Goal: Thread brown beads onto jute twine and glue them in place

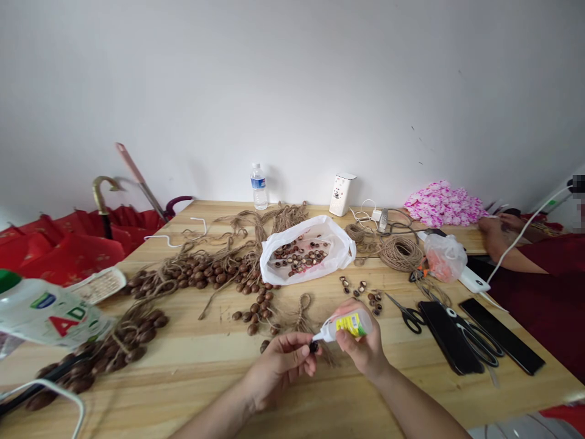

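In my right hand [361,341] is a small white glue bottle [351,324] with a yellow label, tilted so its nozzle points down to the left. The nozzle tip meets a dark nutshell half [313,346], pinched between the fingers of my left hand [287,361]. Whether glue is flowing is too small to tell. Just beyond my hands lies a looped piece of twine [302,311]. Behind it, a white plastic bag [307,279] lies open with several nutshell halves inside. Other shell halves [375,300] rest on the table to its right.
Bunches of brown nuts on twine [201,271] cover the left side, near a large white bottle [50,311]. Scissors [407,316], a phone [445,335] and a twine coil [401,253] lie right. A water bottle [259,188] stands behind. Another person's arm [509,247] rests far right.
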The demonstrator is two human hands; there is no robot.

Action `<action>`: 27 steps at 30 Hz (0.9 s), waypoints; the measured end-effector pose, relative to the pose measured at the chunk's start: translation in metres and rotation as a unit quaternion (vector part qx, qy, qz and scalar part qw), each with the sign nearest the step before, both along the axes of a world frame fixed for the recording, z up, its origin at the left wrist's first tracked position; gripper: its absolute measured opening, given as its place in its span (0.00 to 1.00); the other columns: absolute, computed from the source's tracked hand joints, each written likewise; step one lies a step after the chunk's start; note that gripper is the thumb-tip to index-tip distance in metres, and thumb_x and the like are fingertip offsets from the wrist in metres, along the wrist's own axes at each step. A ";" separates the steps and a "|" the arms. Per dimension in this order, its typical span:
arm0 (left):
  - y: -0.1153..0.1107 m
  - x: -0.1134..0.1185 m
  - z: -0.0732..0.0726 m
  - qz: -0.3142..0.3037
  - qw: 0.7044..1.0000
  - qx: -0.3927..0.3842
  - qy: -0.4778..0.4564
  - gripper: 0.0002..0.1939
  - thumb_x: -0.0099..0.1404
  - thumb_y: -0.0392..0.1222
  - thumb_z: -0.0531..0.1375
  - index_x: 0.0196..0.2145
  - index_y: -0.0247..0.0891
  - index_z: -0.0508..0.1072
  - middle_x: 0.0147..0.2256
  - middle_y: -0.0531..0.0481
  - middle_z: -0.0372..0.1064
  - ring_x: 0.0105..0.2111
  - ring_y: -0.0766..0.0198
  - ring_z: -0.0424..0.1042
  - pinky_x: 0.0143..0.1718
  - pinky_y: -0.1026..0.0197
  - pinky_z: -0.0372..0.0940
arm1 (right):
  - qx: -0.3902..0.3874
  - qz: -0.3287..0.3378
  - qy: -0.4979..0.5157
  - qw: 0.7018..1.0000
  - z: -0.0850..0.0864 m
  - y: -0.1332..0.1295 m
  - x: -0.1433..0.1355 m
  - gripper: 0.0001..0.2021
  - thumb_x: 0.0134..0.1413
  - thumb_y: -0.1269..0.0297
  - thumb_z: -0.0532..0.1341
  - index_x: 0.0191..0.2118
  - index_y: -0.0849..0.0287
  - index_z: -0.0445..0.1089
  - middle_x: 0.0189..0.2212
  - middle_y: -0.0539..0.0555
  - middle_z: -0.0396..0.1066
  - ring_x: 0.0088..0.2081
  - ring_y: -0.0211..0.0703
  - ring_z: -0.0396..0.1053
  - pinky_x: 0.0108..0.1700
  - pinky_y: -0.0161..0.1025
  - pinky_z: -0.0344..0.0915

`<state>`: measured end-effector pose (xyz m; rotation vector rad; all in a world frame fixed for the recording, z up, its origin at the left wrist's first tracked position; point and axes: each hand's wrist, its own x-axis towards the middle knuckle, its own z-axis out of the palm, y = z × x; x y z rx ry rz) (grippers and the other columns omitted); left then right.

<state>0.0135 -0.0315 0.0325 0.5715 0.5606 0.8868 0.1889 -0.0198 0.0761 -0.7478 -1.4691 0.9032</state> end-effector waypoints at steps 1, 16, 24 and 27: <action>0.000 0.000 0.000 0.001 1.000 -0.001 0.000 0.10 0.50 0.37 0.68 0.32 0.32 0.77 0.30 0.44 0.76 0.23 0.67 0.70 0.29 0.63 0.62 | 0.000 -0.002 0.001 1.000 0.001 0.000 0.000 0.10 0.50 0.60 0.63 0.37 0.57 0.66 0.33 0.54 0.64 0.32 0.42 0.66 0.33 0.39 0.65; 0.001 -0.001 0.004 -0.001 1.000 -0.014 -0.010 0.11 0.49 0.34 0.68 0.33 0.30 0.77 0.31 0.43 0.76 0.25 0.66 0.72 0.30 0.63 0.65 | 0.017 -0.007 -0.007 1.000 -0.003 0.000 0.001 0.10 0.50 0.60 0.62 0.38 0.57 0.66 0.33 0.55 0.64 0.33 0.45 0.67 0.34 0.41 0.66; 0.002 -0.001 0.003 -0.004 1.000 -0.018 -0.012 0.10 0.49 0.33 0.68 0.32 0.30 0.77 0.31 0.43 0.76 0.25 0.65 0.73 0.31 0.63 0.66 | 0.020 0.006 -0.010 1.000 -0.006 -0.001 0.001 0.11 0.50 0.61 0.63 0.39 0.57 0.66 0.34 0.54 0.64 0.34 0.45 0.67 0.34 0.41 0.66; 0.002 -0.001 0.002 -0.001 1.000 -0.020 -0.016 0.11 0.49 0.32 0.68 0.33 0.30 0.77 0.31 0.43 0.76 0.26 0.65 0.74 0.31 0.63 0.67 | 0.025 -0.003 -0.007 1.000 -0.003 -0.001 0.001 0.10 0.50 0.61 0.63 0.38 0.57 0.66 0.34 0.55 0.64 0.33 0.45 0.67 0.34 0.41 0.66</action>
